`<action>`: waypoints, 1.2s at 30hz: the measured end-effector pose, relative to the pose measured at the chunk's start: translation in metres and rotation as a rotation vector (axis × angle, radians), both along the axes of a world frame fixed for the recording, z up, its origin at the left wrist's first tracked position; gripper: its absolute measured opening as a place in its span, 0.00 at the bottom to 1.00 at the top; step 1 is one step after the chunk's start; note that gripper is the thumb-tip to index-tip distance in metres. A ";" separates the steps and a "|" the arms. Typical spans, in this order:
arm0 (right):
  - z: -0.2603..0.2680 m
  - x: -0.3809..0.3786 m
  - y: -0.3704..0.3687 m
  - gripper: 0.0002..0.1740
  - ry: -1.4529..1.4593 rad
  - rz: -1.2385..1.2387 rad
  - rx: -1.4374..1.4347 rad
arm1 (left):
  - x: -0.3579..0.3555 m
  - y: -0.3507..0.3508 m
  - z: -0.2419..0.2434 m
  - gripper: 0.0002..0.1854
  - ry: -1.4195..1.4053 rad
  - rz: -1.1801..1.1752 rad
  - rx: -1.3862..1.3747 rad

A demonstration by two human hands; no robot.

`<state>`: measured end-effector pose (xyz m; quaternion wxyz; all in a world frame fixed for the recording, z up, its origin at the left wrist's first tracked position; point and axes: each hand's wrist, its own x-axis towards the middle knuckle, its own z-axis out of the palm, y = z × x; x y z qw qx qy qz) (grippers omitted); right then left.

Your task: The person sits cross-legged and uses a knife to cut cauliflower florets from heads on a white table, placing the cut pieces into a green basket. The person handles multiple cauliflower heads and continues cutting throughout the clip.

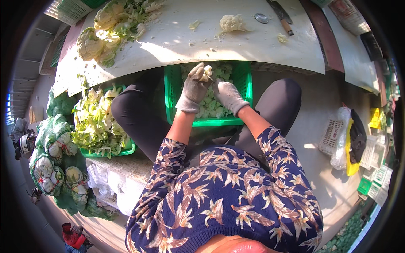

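Observation:
My left hand (193, 89), in a grey work glove, grips a small cauliflower floret (206, 73) between thumb and fingers. Close beside it, my right hand (228, 94) wears a matching glove with its fingers curled; whether it holds something small is hidden. Both hands are above a green plastic basket (248, 91) between my knees, filled with cut cauliflower florets (212, 107). On the table (177, 47) beyond lies a partly cut cauliflower head (232, 23). A cleaver (281, 15) with a wooden handle rests to its right, near a round metal lid-like disc (261, 18).
Whole cauliflowers (90, 44) and loose leaves are heaped on the table's left. Left of my knee stands a green basket of leaf trimmings (99, 126). Netted sacks of cauliflower (47, 167) stand farther left. Plastic bags (341, 139) and crates (371, 151) sit at right.

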<state>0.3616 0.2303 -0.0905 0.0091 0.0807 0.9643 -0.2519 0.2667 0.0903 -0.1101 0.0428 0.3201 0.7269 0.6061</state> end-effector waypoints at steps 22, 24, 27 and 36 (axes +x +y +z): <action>0.108 0.012 0.075 0.17 0.382 -0.376 -0.484 | -0.146 0.101 0.131 0.27 -0.725 -0.301 0.307; 0.109 -0.008 0.076 0.17 0.368 -0.270 -0.263 | -0.150 0.069 0.126 0.31 -0.375 -0.466 0.182; 0.101 -0.045 0.060 0.16 0.349 -0.138 -0.079 | -0.143 0.036 0.109 0.30 -0.437 -0.330 0.287; 0.084 -0.087 0.038 0.08 0.128 -0.095 -0.071 | -0.134 0.025 0.100 0.41 -0.456 -0.028 -0.086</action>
